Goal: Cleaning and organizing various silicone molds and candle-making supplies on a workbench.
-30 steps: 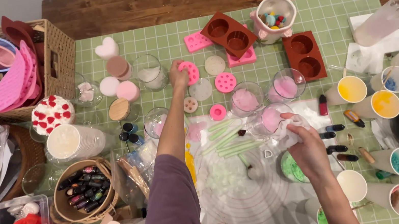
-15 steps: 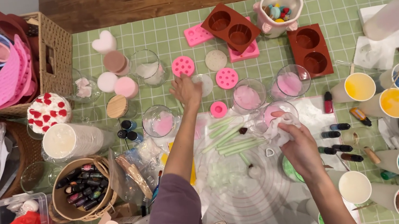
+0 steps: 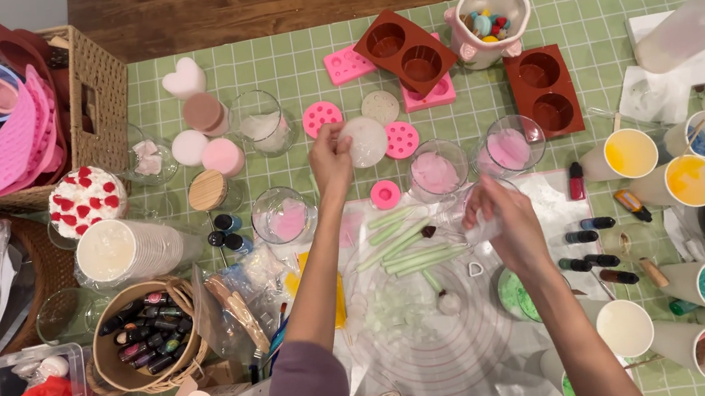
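The left hand reaches out over the green checked mat and pinches the near edge of a round white disc, fingers closed on its rim so the disc tips up just beyond the fingertips, between two pink round moulds. The right hand stays close to the body, curled around a small clear glass cup held just above the pale green sticks on the round silicone work mat, seemingly keeping it steady.
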